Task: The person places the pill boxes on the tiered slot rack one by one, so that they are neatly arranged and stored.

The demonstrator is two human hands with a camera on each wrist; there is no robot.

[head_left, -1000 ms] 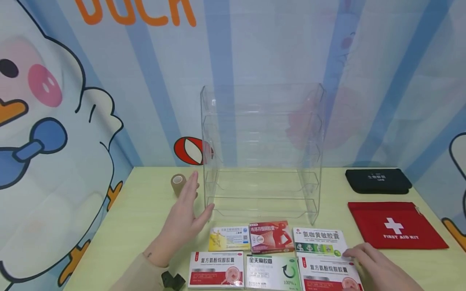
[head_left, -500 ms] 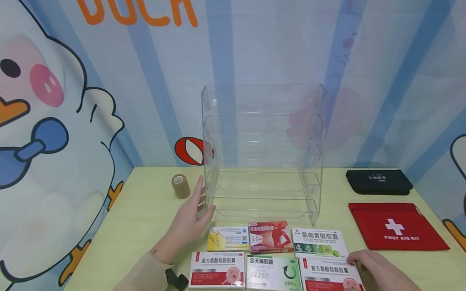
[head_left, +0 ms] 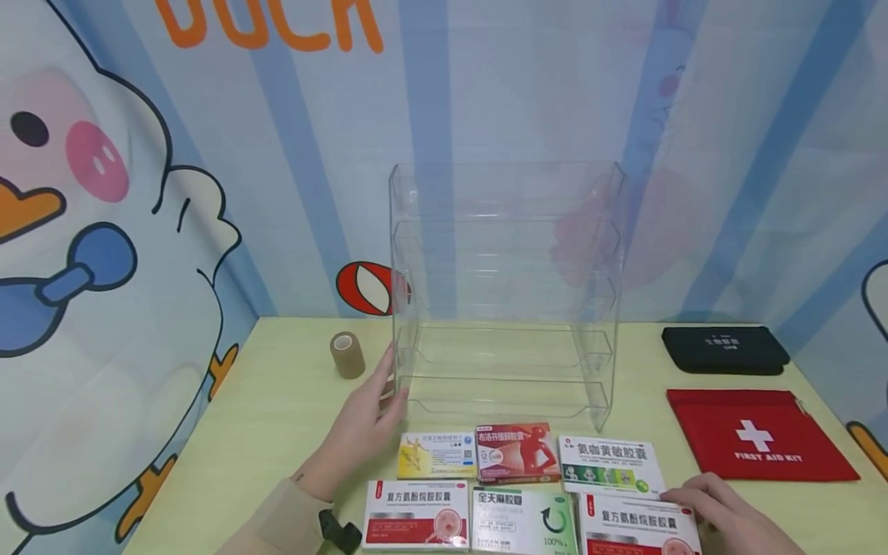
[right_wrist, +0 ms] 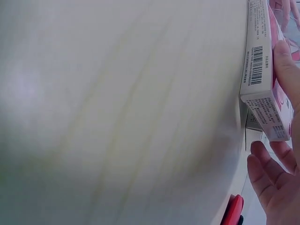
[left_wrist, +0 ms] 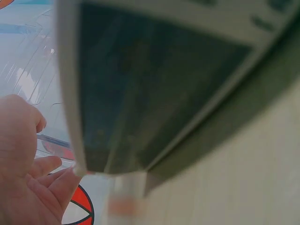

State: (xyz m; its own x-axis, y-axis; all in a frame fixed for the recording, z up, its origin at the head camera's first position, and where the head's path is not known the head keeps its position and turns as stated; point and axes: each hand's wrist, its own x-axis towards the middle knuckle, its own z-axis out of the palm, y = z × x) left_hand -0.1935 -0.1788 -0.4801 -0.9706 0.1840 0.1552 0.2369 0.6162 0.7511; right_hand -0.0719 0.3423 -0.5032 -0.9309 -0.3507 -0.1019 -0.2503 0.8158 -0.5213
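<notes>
A tall clear plastic tiered rack (head_left: pixel 506 379) stands in the middle of the table. My left hand (head_left: pixel 357 424) rests against its lower left side, thumb by the front edge and fingers extended along the outside; the fingertips are partly hidden in the head view. My right hand (head_left: pixel 728 512) holds a red-and-white medicine box (head_left: pixel 634 520), thumb on its printed face and fingers at its end. In the right wrist view this box (right_wrist: pixel 260 61) shows its barcode side. Beside it lie a green-and-white box (head_left: pixel 523 520) and another red-and-white box (head_left: pixel 416 515).
A yellow box (head_left: pixel 437 455), a red box (head_left: pixel 516 452) and a white-green box (head_left: pixel 610 466) form the row behind. A brown tape roll (head_left: pixel 348 355) stands left of the rack. A red first aid pouch (head_left: pixel 763 435) and a black case (head_left: pixel 724 349) lie at the right.
My left hand has moved right from near the tape roll to the rack's side. My right hand has shifted slightly right and down, and the held medicine box has shifted slightly right.
</notes>
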